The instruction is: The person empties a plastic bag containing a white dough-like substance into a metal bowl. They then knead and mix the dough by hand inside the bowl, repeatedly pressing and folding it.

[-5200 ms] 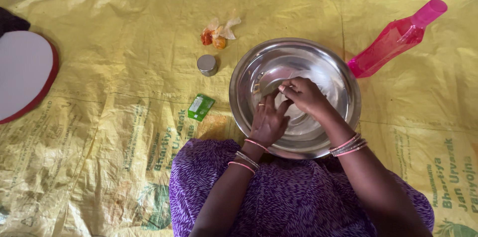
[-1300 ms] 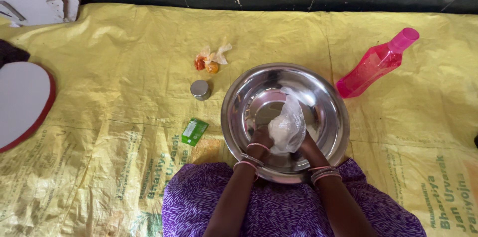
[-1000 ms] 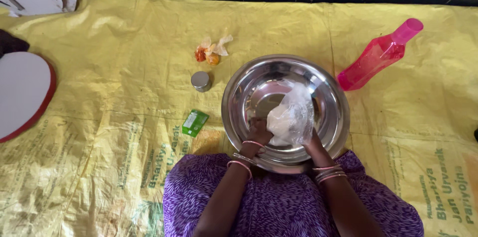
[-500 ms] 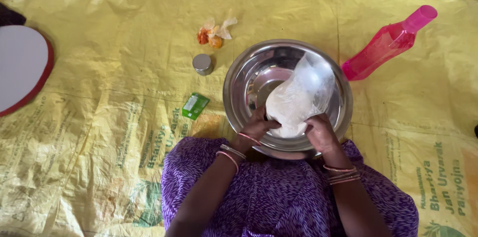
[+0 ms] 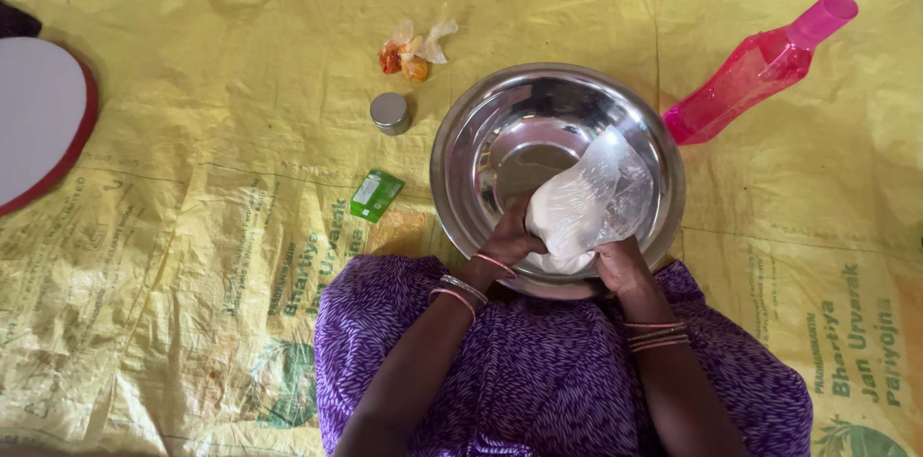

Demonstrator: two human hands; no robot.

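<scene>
Tipped further, clear flour bag (image 5: 588, 207) gripped by both hands (image 5: 567, 250) over steel bowl (image 5: 481, 130); green packet (image 5: 376, 195) nearby.

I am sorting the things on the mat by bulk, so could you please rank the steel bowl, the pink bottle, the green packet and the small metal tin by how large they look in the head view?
1. steel bowl
2. pink bottle
3. green packet
4. small metal tin

The packet and tin look nearly alike, so that order is unsure.

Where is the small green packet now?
In the head view, the small green packet lies on the yellow sheet, left of the steel bowl, below the small round tin.
</scene>
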